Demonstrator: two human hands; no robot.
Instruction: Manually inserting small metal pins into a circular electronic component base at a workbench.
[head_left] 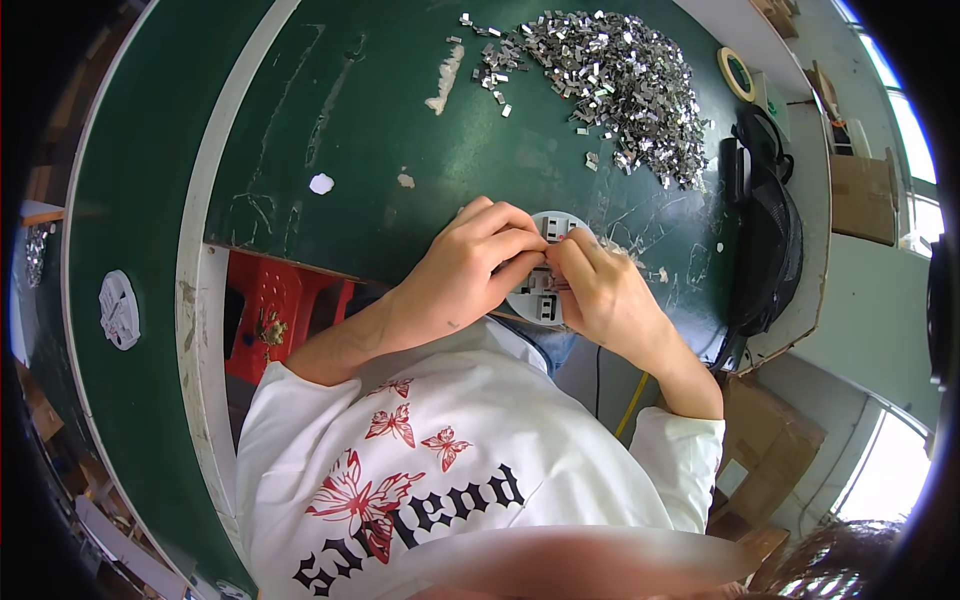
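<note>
A round white plastic disc [530,306] with dark slots and small metal parts lies at the near edge of the green table [380,200]. Both my hands meet over its middle and cover much of it. My left hand [478,258] comes from the left with thumb and fingertips pinched together at the disc's centre. From the right, my right hand [603,288] has its fingers bent and closed at the same spot, touching the left fingertips. Whatever sits between the fingertips is too small and too hidden to name.
A big heap of small shiny metal clips [630,90] covers the far right of the table. Beyond it lies a yellow tape roll [736,74]. A black mesh bag [775,240] rests at the right wall. Another white disc [119,310] is on the left table; a red stool [270,310] stands below.
</note>
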